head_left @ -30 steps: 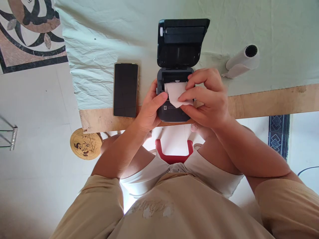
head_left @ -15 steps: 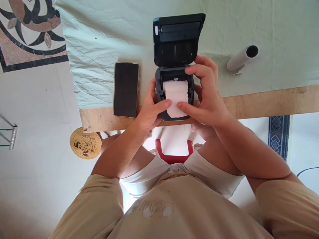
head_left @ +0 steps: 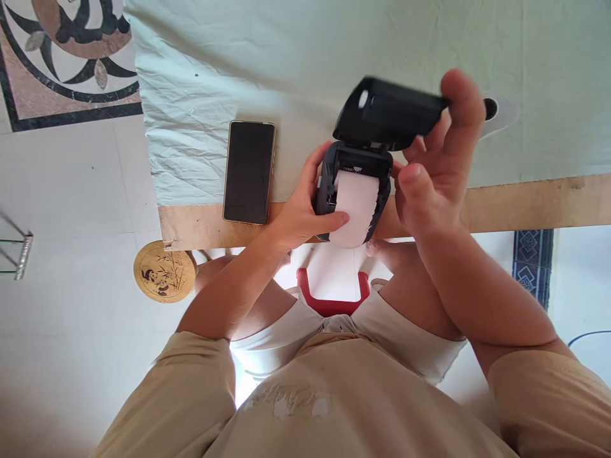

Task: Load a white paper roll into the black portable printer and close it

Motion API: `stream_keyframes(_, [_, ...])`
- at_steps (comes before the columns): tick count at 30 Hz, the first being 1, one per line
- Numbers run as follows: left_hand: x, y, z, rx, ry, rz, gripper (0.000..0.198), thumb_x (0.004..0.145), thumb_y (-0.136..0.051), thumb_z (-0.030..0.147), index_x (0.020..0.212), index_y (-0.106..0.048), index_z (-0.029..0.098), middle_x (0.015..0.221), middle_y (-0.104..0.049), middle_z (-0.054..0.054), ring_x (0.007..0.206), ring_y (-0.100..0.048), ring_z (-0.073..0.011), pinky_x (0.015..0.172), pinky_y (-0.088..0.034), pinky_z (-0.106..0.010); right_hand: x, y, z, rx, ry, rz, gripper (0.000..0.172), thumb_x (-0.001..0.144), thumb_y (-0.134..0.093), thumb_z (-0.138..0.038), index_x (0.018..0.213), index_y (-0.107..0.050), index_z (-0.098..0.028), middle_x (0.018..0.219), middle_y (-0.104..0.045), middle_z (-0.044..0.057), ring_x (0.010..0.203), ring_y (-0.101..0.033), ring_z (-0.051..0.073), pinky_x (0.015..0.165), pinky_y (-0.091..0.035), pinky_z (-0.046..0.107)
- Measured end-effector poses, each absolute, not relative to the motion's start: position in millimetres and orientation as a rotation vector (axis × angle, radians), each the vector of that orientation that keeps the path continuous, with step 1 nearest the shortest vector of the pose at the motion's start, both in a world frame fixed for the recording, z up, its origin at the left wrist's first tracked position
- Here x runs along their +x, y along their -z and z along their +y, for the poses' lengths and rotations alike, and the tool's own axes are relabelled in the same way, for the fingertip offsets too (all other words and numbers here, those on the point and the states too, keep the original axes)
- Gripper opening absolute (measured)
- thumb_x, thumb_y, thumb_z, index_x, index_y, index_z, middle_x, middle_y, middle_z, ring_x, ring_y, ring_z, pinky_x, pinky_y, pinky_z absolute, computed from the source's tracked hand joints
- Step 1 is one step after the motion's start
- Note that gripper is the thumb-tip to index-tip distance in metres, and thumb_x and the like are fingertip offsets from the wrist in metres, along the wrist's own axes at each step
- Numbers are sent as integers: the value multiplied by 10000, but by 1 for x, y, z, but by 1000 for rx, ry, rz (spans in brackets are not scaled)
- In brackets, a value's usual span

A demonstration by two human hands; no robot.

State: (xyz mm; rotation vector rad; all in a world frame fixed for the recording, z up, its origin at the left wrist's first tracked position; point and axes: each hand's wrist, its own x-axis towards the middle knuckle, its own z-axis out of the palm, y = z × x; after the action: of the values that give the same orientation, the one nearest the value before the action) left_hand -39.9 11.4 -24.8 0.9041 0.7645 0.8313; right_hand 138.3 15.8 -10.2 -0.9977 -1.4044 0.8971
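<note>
My left hand [head_left: 305, 213] grips a small black receipt printer [head_left: 326, 184] by its left side, with the thumb lying on the white paper roll [head_left: 358, 200] inside. The printer is tilted over the table's front edge. Its lid [head_left: 391, 114] stands raised on the far side, partly swung toward me. At the right, my right hand [head_left: 436, 175] has its fingers apart. Its index finger touches the lid's right corner, the thumb is clear of the lid, and some fingertips are hidden behind the lid and printer.
Left of the printer lies a dark-screened phone [head_left: 249, 172]. A white roll [head_left: 491, 111] with a dark core is mostly hidden behind my right hand. The table carries a pale green cloth [head_left: 286, 51] and a bare wooden front edge [head_left: 534, 197]. Beyond it stands a round wooden stool [head_left: 165, 272].
My right hand has left the paper and moved up to the lid's corner. The lid has tipped partway down, and the printer has turned and shifted right and toward me.
</note>
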Motion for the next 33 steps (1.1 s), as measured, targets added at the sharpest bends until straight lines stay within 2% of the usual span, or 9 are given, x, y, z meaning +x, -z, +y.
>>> stream_keyframes(3, [-40, 26, 11, 859, -821, 815, 928, 575, -817, 305, 1361, -330, 372, 1272, -547, -32, 1059, -621, -235, 810, -546, -337, 138, 13, 13, -1069, -706, -1551, 316, 814, -542, -529, 1095, -559, -387, 1228, -524, 8, 1192, -529, 236, 939, -536, 440])
stream_keyframes(6, [-40, 26, 12, 827, -831, 831, 927, 577, -815, 307, 1360, -324, 380, 1242, -556, -23, 1010, -638, -217, 776, -557, -329, 139, 14, 14, -992, -609, -1740, 150, 808, -579, -374, 941, -616, -315, 1195, -543, 21, 1182, -541, 242, 1066, -449, 516])
stream_keyframes(10, [-41, 25, 12, 823, -843, 797, 883, 617, -793, 303, 1357, -318, 390, 1263, -537, -14, 1006, -639, -195, 724, -560, -282, 138, 12, 16, -902, -593, -1856, 166, 757, -608, -223, 910, -611, -288, 1188, -546, 28, 1179, -542, 227, 1151, -365, 521])
stream_keyframes(14, [-41, 26, 10, 817, -860, 777, 873, 630, -789, 257, 1349, -320, 414, 1316, -500, 6, 1032, -626, -165, 756, -559, -254, 137, 10, 15, -935, -678, -1838, 133, 773, -584, -219, 892, -604, -275, 1224, -539, 28, 1245, -497, 222, 1183, -314, 503])
stream_keyframes(17, [-41, 29, 8, 850, -910, 757, 854, 628, -793, 280, 1333, -338, 441, 1259, -539, 21, 1013, -629, -153, 749, -559, -252, 137, 14, 14, -1026, -832, -1724, 274, 806, -572, -302, 1079, -563, -325, 1295, -498, 20, 1232, -508, 226, 1087, -438, 495])
stream_keyframes(19, [-40, 28, 8, 836, -949, 741, 798, 641, -773, 400, 1319, -355, 440, 1244, -556, 21, 1043, -631, -181, 737, -567, -269, 137, 20, 15, -1031, -1054, -1636, 507, 796, -596, -385, 1267, -408, -395, 1282, -502, 19, 1100, -586, 211, 897, -568, 441])
stream_keyframes(21, [-38, 25, 8, 803, -970, 750, 716, 664, -716, 537, 1291, -393, 414, 1244, -563, 16, 1117, -614, -219, 761, -572, -292, 137, 27, 17, -989, -1273, -1587, 658, 773, -623, -457, 1328, -269, -439, 1227, -533, 7, 955, -629, 186, 747, -606, 387])
stream_keyframes(26, [-35, 20, 9, 746, -999, 757, 511, 759, -639, 537, 1203, -458, 360, 1239, -563, 29, 1284, -513, -230, 927, -539, -321, 139, 26, 17, -1014, -1412, -1534, 682, 738, -662, -511, 1291, -276, -417, 1221, -544, -1, 934, -630, 180, 722, -609, 370])
stream_keyframes(33, [-33, 20, 10, 706, -1009, 710, 443, 768, -669, 452, 1154, -490, 329, 1219, -577, 17, 1315, -486, -252, 958, -531, -335, 139, 11, 13, -1078, -1489, -1474, 584, 800, -617, -396, 1289, -297, -379, 1237, -528, 29, 972, -611, 183, 768, -601, 347])
